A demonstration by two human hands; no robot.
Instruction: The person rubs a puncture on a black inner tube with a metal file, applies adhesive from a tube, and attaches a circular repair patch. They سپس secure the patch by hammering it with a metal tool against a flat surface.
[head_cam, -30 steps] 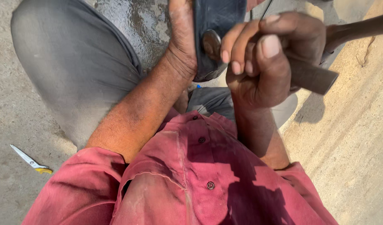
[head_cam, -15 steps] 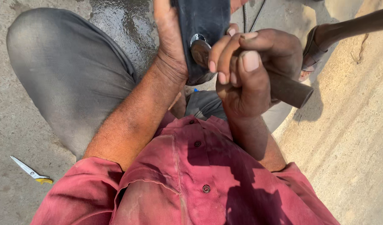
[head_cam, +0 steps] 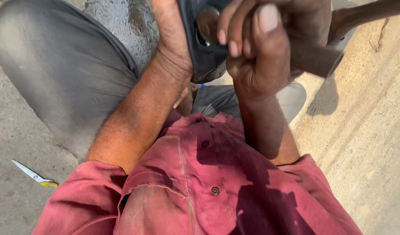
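- Two bare hands were up near the top of the view, close together, both working on one dark object (head_cam: 206,56).
- The left hand (head_cam: 171,39) lay flat along the left side of that dark object, palm pressed to it; its fingers ran out of the frame, so I could not tell how its grip stood.
- The right hand (head_cam: 263,48) had its grip curled tight around one thick, dark brown handle (head_cam: 315,56), rounded and dull, which stuck out to the right past the knuckles.
- Three fingertips (head_cam: 232,45) of that hand showed pale nails, and the thumb lay over them.
- The dark object looked like stiff, bluish-black leather or rubber with a curved lower edge; one round, metal-looking piece (head_cam: 207,24) sat on it just beside the right hand's fingertips.
- It was held in the air between the two hands, above the person's lap.
- One red shirt (head_cam: 195,182), faded and dusty, filled the bottom of the view; I counted three small dark buttons down its front.
- Grey trousers (head_cam: 65,74) covered one bent knee at the left, smooth cloth stretched over it.
- The floor (head_cam: 365,143) was rough concrete, sandy and pale on the right, with one wet, darker patch (head_cam: 117,21) near the top.
- One small pair of scissors (head_cam: 34,175), metal blades and a yellow handle, lay on the floor at the lower left, well apart from both hands.
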